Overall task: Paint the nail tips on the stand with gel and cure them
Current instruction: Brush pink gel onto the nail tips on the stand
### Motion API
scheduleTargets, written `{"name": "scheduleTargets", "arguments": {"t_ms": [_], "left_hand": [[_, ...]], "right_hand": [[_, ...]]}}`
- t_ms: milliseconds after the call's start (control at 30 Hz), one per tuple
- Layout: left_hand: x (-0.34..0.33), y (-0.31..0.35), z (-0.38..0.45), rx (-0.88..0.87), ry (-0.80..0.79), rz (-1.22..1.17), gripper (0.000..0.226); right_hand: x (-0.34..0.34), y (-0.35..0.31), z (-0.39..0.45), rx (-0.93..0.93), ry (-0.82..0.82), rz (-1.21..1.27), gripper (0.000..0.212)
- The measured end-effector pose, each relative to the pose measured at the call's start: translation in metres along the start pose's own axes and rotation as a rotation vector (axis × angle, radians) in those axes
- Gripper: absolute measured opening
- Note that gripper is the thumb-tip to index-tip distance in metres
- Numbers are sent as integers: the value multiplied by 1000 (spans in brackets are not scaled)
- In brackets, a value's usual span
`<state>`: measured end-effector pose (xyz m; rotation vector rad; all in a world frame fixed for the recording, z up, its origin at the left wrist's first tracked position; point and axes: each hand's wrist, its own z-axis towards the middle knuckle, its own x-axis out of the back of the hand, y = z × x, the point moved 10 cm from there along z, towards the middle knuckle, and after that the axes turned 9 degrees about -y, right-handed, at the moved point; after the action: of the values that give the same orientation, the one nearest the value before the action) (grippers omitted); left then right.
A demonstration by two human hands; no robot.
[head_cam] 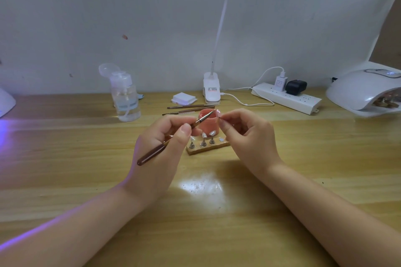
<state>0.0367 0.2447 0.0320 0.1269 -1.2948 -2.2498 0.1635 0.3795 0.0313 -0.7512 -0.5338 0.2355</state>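
Note:
My left hand grips a brown-handled gel brush, its bristle end pointing up and right over an open pink gel pot. My right hand pinches a small holder with a pale nail tip on top, lifted close to the brush tip. Below, a wooden stand carries three metal holders with nail tips and one bare round magnet spot at its right end.
A white curing lamp stands at the far right, another lamp edge glows purple at the left. A pump bottle, two spare brushes, cotton pads, a clip lamp base and a power strip line the back.

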Motion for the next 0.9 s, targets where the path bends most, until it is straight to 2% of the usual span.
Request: {"name": "scheduleTargets", "arguments": {"t_ms": [167, 333, 500, 667, 900], "left_hand": [[-3, 4, -1, -34, -41, -49, 16], [2, 2, -1, 2, 21, -13, 20], [-5, 0, -1, 15, -50, 43, 18], [-2, 6, -4, -46, -46, 73, 21], [-8, 14, -2, -98, -56, 299, 22]], "right_hand": [[-1, 2, 0, -12, -8, 0, 4], [-1, 2, 0, -19, 3, -4, 5], [1, 0, 0, -15, 13, -30, 2], [1, -1, 0, -7, 16, -37, 1], [3, -4, 0, 7, 20, -57, 4]]}}
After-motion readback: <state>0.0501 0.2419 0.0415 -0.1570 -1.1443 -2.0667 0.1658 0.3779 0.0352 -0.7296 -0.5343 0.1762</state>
